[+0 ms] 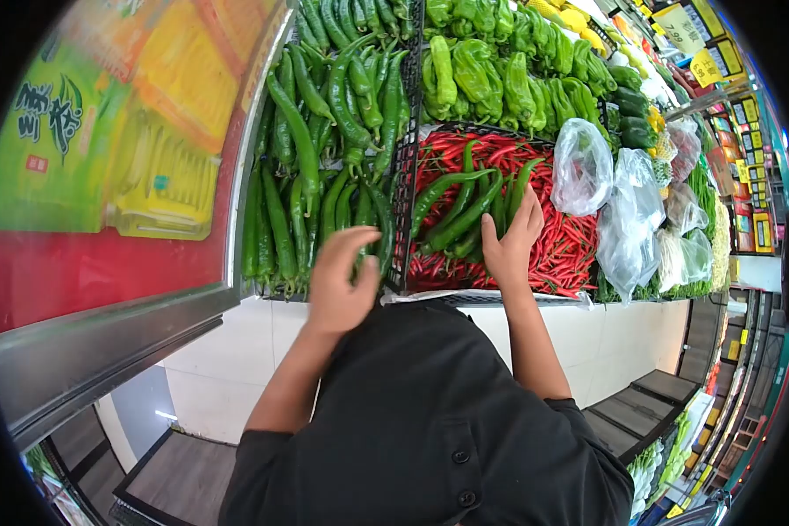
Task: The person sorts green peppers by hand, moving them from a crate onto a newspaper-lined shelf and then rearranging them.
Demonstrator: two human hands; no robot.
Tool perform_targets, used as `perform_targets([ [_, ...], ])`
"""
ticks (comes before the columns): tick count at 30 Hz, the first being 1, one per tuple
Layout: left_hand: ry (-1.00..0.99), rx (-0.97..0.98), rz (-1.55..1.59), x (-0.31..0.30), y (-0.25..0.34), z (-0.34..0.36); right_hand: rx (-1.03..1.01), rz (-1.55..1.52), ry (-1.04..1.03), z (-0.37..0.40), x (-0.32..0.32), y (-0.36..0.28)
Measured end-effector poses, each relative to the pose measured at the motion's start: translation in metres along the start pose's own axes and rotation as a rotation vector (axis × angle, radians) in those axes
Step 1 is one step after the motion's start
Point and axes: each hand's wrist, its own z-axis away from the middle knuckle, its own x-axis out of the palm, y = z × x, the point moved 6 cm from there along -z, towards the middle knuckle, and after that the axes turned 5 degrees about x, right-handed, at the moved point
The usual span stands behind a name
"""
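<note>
Green peppers (pixel 458 209) lie against right fingers (pixel 528 212); left fingers (pixel 352 237) nearby.

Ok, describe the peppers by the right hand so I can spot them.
Find the produce shelf's black wire divider; right of it lies the bin of red chillies. On top, beside the right hand, lie a few long green peppers, the only green in that red heap.

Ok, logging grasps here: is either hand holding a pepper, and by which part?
The right hand lies open against long green peppers on the red chillies, holding nothing; the left hand is curled and blurred, so that cannot be told.
</note>
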Motion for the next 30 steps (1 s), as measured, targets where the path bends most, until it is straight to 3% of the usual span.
perform_targets([
  [3,0.272,-0.017,-0.38,-0.063,-0.02,0.016,-0.059,-0.08,-0.026,-0.004,0.003,-0.043],
  [5,0.291,-0.084,-0.454,-0.077,-0.032,0.015,-0.214,-0.208,-0.163,-0.004,0.016,-0.083],
  [7,0.192,-0.21,-0.591,-0.07,-0.046,0.017,-0.268,-0.387,-0.442,0.001,0.039,-0.124],
  [9,0.149,-0.285,-0.735,-0.066,-0.052,0.016,-0.134,-0.623,-0.635,0.019,0.075,-0.143],
  [12,0.16,-0.307,-0.577,-0.073,-0.058,0.008,0.207,-0.593,-0.914,0.041,0.131,-0.142],
  [22,0.04,-0.186,-0.811,-0.064,-0.069,-0.008,0.198,-0.439,-0.623,0.053,0.143,-0.146],
  [25,-0.051,-0.295,-0.817,-0.056,-0.083,-0.014,0.216,-0.518,-0.581,0.052,0.149,-0.148],
  [30,-0.036,-0.254,-0.747,-0.062,-0.079,-0.021,0.384,-0.755,-0.653,0.049,0.151,-0.136],
])
